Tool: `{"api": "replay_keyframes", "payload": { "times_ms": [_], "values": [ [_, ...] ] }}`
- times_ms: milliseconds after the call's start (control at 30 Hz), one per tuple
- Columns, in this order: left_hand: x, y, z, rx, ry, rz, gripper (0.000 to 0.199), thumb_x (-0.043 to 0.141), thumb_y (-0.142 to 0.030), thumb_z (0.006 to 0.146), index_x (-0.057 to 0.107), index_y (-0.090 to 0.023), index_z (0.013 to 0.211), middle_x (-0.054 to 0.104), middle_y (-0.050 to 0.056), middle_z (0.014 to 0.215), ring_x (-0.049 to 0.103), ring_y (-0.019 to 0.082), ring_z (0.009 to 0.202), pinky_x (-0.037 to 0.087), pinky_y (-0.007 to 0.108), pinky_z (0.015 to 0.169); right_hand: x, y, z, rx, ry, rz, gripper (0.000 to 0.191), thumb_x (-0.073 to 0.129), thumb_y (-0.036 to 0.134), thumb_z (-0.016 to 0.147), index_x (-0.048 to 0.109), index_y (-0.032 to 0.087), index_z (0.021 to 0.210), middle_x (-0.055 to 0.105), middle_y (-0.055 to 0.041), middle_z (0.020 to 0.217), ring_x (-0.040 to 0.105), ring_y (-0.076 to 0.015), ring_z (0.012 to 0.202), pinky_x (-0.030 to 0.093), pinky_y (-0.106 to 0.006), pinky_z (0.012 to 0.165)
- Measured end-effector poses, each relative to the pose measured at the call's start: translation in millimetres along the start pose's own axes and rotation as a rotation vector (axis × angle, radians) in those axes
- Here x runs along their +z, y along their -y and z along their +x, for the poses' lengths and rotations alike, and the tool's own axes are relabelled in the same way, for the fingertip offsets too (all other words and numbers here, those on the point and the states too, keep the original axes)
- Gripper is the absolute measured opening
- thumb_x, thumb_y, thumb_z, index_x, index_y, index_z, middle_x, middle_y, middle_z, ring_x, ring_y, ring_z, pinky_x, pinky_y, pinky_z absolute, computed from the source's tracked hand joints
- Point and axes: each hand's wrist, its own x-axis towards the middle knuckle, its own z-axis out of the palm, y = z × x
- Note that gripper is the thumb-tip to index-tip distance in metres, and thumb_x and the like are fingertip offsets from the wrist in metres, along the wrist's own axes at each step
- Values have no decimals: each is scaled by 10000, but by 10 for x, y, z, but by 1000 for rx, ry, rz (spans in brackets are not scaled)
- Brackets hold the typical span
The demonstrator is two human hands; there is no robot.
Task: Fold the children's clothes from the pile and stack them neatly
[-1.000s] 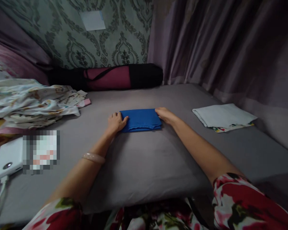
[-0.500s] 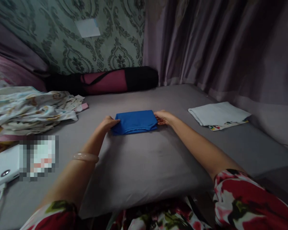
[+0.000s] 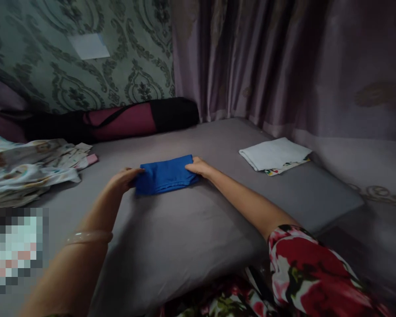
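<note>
A folded blue garment (image 3: 166,175) is stretched between my two hands, over the middle of the grey-sheeted bed. My left hand (image 3: 126,178) grips its left end, thumb on top and the other fingers mostly hidden. At the opposite end my right hand (image 3: 198,167) pinches the upper right corner, with the thumb over the cloth. The near edge of the garment shows several layers and casts a shadow on the sheet, so it seems slightly raised.
Folded white cloth (image 3: 275,154) lies on patterned cloth (image 3: 273,171) at the right. Rumpled printed cloths (image 3: 36,169) are heaped at the left. A long black and maroon bag (image 3: 125,119) runs along the wall. A blurred-out item (image 3: 18,246) is at lower left. Curtains (image 3: 264,61) hang behind.
The view has turned right, so everything sits further left. My right hand now has its thumb on top of the garment's corner, and the garment looks slightly lifted and tilted.
</note>
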Motion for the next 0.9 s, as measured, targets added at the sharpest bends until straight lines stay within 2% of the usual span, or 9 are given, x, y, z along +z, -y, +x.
{"api": "replay_keyframes", "payload": {
  "times_ms": [100, 167, 233, 333, 400, 433, 500, 633, 900],
  "values": [
    [11, -80, -84, -2, -8, -84, 524, 663, -233, 786, 518, -162, 1285, 608, -6, 706, 564, 117, 528, 445, 216, 492, 5, -36, -38, -20, -18, 76, 72, 631, 188, 675, 587, 201, 732, 649, -34, 749, 604, -171, 722, 447, -224, 596],
    [28, -174, -163, 58, -1, -140, 659, 663, -206, 766, 461, -224, 1393, 627, -8, 738, 571, 107, 536, 420, 190, 474, -24, -70, -63, 12, 6, 176, 64, 622, 169, 700, 588, 197, 746, 616, -7, 680, 579, -146, 637, 441, -215, 557],
    [54, -301, -254, 124, 47, -183, 697, 648, -171, 748, 467, -246, 1417, 622, -15, 703, 553, 96, 513, 396, 176, 457, -113, -134, -95, 37, 10, 290, 83, 617, 154, 733, 611, 184, 809, 611, 5, 674, 569, -127, 601, 451, -203, 551],
    [139, -531, -397, 170, 192, -247, 608, 644, -143, 723, 586, -214, 1324, 641, -4, 697, 549, 91, 519, 416, 182, 477, -403, -305, -173, 46, -72, 379, 310, 662, 154, 754, 624, 159, 1062, 641, 3, 757, 592, -110, 649, 479, -183, 614],
    [252, -690, -481, 172, 288, -293, 519, 658, -134, 711, 657, -180, 1228, 672, 14, 749, 570, 93, 559, 457, 200, 530, -684, -453, -250, 35, -123, 358, 538, 697, 158, 753, 549, 165, 1270, 644, 14, 776, 586, -103, 640, 485, -185, 626],
    [330, -767, -516, 173, 326, -310, 480, 660, -126, 711, 677, -165, 1189, 680, 21, 767, 577, 94, 576, 471, 207, 557, -839, -528, -296, 21, -131, 350, 595, 683, 145, 765, 514, 186, 1334, 643, 23, 767, 575, -97, 613, 487, -188, 624],
    [526, -912, -575, 194, 397, -342, 423, 646, -106, 729, 690, -140, 1149, 684, 32, 786, 584, 91, 602, 486, 213, 598, -1157, -668, -399, 7, -108, 353, 580, 649, 121, 792, 524, 216, 1350, 657, 23, 764, 573, -93, 587, 499, -196, 631],
    [1024, -1181, -676, 289, 506, -379, 404, 627, -102, 781, 661, -123, 1183, 687, 65, 863, 628, 123, 716, 526, 251, 691, -1752, -900, -604, 52, -128, 358, 428, 616, 74, 808, 645, 196, 1217, 709, -26, 903, 621, -108, 680, 532, -220, 703],
    [2051, -1705, -980, 439, 677, -454, 499, 547, -67, 830, 541, -118, 1327, 640, 152, 1167, 649, 191, 933, 559, 333, 805, -2699, -1424, -689, 134, -323, 48, 452, 588, 16, 767, 696, 205, 1163, 713, -43, 1001, 647, -167, 852, 539, -291, 819]
  ]
}}
